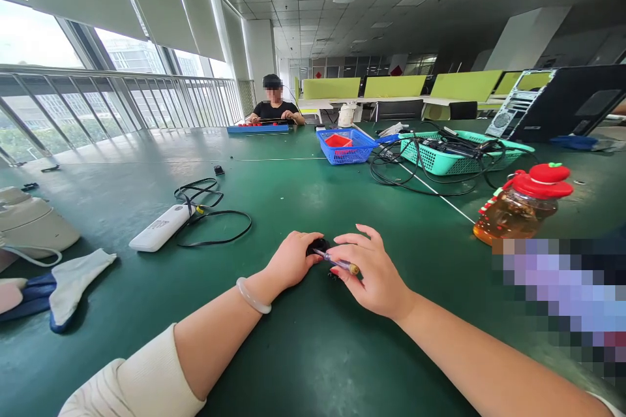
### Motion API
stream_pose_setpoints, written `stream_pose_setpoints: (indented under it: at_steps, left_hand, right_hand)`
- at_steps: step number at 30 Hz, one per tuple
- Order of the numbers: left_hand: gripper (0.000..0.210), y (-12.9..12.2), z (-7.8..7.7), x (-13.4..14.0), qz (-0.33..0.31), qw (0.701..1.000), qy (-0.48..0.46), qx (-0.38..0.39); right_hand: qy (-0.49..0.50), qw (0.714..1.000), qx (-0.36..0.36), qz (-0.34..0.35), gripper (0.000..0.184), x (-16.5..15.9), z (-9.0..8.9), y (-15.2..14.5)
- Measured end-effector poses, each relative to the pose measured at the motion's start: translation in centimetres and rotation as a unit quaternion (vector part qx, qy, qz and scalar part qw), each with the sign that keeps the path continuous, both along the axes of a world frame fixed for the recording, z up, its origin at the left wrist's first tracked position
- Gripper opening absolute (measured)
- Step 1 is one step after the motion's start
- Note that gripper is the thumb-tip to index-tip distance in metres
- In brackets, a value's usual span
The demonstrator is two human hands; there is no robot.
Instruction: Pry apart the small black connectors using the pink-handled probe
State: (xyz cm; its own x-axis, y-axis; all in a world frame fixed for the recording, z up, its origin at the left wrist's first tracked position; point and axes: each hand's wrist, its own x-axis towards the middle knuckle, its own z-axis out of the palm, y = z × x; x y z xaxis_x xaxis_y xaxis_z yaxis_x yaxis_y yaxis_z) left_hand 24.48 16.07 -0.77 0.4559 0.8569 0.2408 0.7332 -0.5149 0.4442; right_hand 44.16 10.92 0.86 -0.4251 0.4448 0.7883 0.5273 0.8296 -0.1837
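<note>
Left hand (296, 259) grips a small black part (317, 246) just above or on the green table (313, 358) (can't tell which), right hand (374, 270) pinches a slim screwdriver (346, 263), tip at the part. Farther out: white oblong device (161, 229), print too small to read, black cable (215, 245) beside it; red-lidded jar (521, 211) of amber liquid at right. Beyond: blue basket (345, 156) holding a red tray (338, 141), teal basket (440, 164) heaped with black cords (454, 143), some spilling over.

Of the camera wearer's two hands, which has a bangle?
The left hand, which holds a small black part; a pale bangle rings its wrist. The right hand, holding a screwdriver, shows a bare wrist.
</note>
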Motion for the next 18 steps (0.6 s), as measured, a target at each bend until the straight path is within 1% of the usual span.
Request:
stream_pose_setpoints:
  at_steps: [3, 6, 11, 18]
  left_hand:
    - [0.040, 0.1, -0.1, 0.0, -0.007, 1.000, 0.001, 0.008]
    - [0.040, 0.1, -0.2, -0.1, -0.013, 1.000, 0.004, 0.015]
    - [0.041, 0.0, 0.0, -0.1, -0.017, 1.000, 0.012, 0.017]
    - [0.040, -0.1, 0.1, 0.0, -0.014, 1.000, 0.001, 0.022]
  right_hand:
    - [0.014, 0.999, 0.009, -0.031, 0.011, 0.3, 0.2, 0.1]
    - [0.022, 0.998, -0.016, -0.054, 0.008, 0.6, -0.1, 0.6]
    - [0.032, 0.996, -0.063, -0.061, 0.006, 0.7, -0.6, 1.2]
    - [0.048, 0.992, -0.097, -0.060, 0.005, 0.8, -0.5, 1.2]
